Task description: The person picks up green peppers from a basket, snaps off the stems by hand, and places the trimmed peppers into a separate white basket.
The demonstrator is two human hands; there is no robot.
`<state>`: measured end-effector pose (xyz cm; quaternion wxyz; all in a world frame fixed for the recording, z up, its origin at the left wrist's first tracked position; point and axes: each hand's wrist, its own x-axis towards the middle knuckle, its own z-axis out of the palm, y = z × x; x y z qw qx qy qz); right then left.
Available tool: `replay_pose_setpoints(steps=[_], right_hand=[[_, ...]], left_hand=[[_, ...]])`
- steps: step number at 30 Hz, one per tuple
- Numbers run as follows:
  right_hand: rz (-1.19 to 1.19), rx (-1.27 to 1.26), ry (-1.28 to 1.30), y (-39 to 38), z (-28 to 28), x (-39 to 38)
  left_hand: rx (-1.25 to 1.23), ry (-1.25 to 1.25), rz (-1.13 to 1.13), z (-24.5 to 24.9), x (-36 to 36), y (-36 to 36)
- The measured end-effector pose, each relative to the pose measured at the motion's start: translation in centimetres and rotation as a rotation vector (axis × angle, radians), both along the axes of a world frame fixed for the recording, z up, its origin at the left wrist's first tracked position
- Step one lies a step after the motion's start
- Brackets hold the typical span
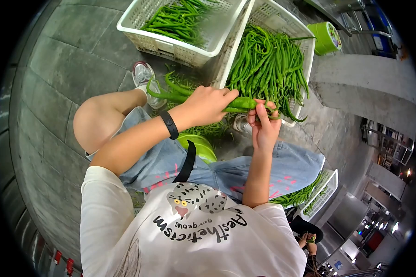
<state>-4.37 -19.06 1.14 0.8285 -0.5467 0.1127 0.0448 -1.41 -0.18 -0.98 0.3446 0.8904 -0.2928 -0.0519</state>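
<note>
My left hand (207, 107), with a black band on its wrist, is wrapped around a small bunch of long green chili peppers (174, 94). Their thin curved tips stick out to the left, and their thicker ends point right. At those stem ends, my right hand (266, 123) is closed, thumb against fingers, on the pepper stems (273, 111). Just beyond my hands stands a white crate (308, 60) heaped with long green peppers (269, 69). Green stem scraps (212, 129) lie on the floor below my hands.
A second white crate (171, 46) holds more peppers at the upper left. A green bucket (325, 38) stands at the upper right. Beside my right leg is another pepper crate (330, 184). Another person's hands (309, 240) show at the lower right.
</note>
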Motion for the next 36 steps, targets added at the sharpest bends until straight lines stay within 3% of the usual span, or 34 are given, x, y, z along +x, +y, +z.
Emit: replay_pose_setpoints(steps=[8,12,15,16,18,20,21,24,25,28,31,32,34,36], right_hand=[[0.178,0.6,0.148,-1.2,-0.7,-0.1],[0.092,0.649,0.191,-1.0,-0.6,0.0],[0.106,0.832,0.112,-1.7,-0.6,0.3],[0.094,0.889,0.084,-2.2,-0.7,0.4],[0.096,0.609,0.068,-3.1,-1.1,0.3],[0.102,0.207,0.084,-3.1,-1.1,0.0],[-0.004,0.034,0.156,-2.4,-1.2,-0.3],[0.387,-0.675,0.076,-2.7,-4.0,-1.4],[0.539,-0.965,-0.029,-2.1,-3.8,-1.5],[0.623,-1.303,-0.291,-1.3,-5.2,-3.0],[0.548,-1.05,-0.221,-0.4,-3.5,-1.8],[0.448,-0.818,-0.09,0.4,-2.3,-1.4],[0.342,-0.656,0.009,1.5,-1.0,-1.0],[0.289,-0.634,-0.108,2.9,-1.0,-0.6]], left_hand=[[-0.073,-0.011,-0.064,-0.1,0.0,-0.1],[-0.145,0.13,-0.074,0.5,0.5,-0.1],[-0.409,0.318,0.08,-0.8,1.5,-0.4],[-0.693,0.236,0.125,-0.7,2.1,-0.1],[-0.898,0.838,0.229,0.1,3.7,1.9],[-1.225,0.911,0.34,1.4,4.7,3.3],[-1.358,0.981,0.365,1.6,5.3,4.2],[-1.759,1.058,0.363,1.4,6.7,6.2],[-1.812,1.103,0.294,1.7,6.9,6.9],[-1.883,0.986,0.19,2.1,7.3,7.6],[-1.696,0.937,0.531,1.8,7.2,7.4],[-1.642,0.915,0.628,1.7,7.1,7.1],[-1.527,0.866,0.815,1.1,6.6,6.4],[-1.469,0.836,0.88,0.4,6.5,5.9]])
